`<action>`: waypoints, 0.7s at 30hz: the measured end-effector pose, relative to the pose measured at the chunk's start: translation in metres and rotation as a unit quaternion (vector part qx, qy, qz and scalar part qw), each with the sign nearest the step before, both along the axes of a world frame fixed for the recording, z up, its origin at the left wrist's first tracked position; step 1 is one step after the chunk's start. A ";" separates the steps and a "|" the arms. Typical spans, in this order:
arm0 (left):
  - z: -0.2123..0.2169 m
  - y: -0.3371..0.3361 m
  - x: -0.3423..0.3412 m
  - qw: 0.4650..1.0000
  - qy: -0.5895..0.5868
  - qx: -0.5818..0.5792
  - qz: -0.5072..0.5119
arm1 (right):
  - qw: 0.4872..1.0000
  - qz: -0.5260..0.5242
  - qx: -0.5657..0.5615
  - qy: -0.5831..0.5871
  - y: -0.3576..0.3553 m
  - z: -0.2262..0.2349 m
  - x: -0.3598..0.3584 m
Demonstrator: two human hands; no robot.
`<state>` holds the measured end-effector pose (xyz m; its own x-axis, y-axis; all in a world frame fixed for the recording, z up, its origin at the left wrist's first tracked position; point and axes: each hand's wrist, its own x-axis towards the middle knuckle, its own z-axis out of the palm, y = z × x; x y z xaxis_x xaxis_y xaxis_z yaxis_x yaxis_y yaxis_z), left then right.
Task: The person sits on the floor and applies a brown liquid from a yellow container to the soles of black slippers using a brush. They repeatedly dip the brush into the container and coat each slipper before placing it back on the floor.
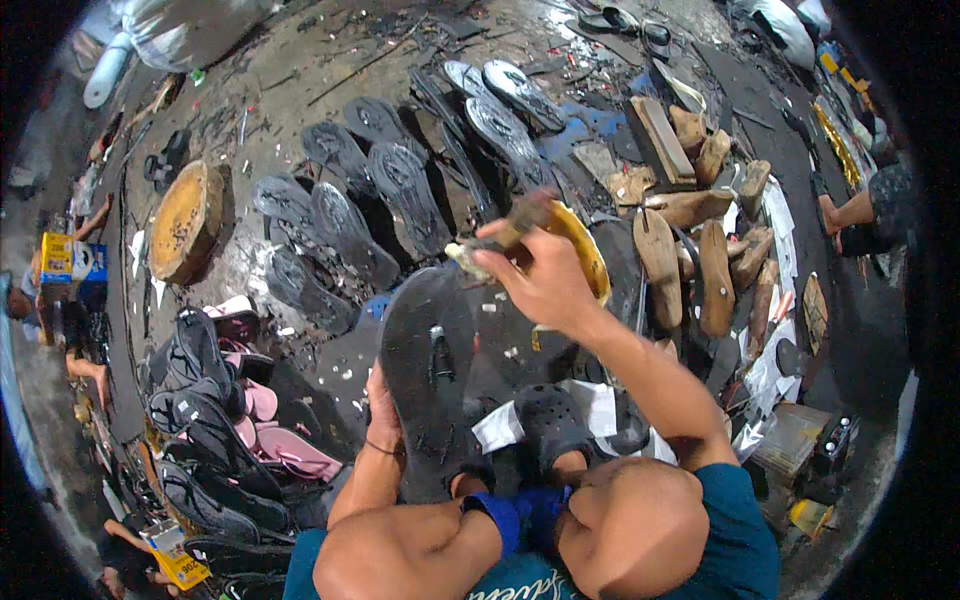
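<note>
One sole: your black sole [430, 360] stands tilted above your lap, broad end up, with a dark slot-like mark mid-face and a dull, scuffed surface.
Left hand: yours [383, 410] clasps the sole's left edge low down; most of its fingers are hidden behind it.
Right hand: yours [548, 278] pinches a blurred, stick-like tool [520, 222], its pale end near the sole's top edge; whether they touch, you cannot tell.
Tub: just beyond that hand, a yellow-lined tub [590, 255] is partly covered by it.
Floor: dark and stained, the floor [290, 115] is strewn with scraps; loose soles [408, 195] lie in uneven rows ahead of you.
Left side: black sandals [205, 430] and pink sandals [295, 450] heap up, with a round wooden block [185, 225] farther off.
Right side: wooden foot forms [655, 260] cluster together.
Room's edges: a white sack [190, 30] is cut off above; other people's limbs [88, 375] show only in part.
</note>
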<state>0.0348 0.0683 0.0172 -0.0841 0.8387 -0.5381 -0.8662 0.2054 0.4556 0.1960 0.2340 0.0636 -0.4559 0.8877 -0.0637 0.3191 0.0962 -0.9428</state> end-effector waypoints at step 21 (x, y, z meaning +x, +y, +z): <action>-0.010 -0.006 -0.003 0.994 0.081 0.044 0.057 | 0.980 0.069 0.136 0.126 -0.009 0.004 0.001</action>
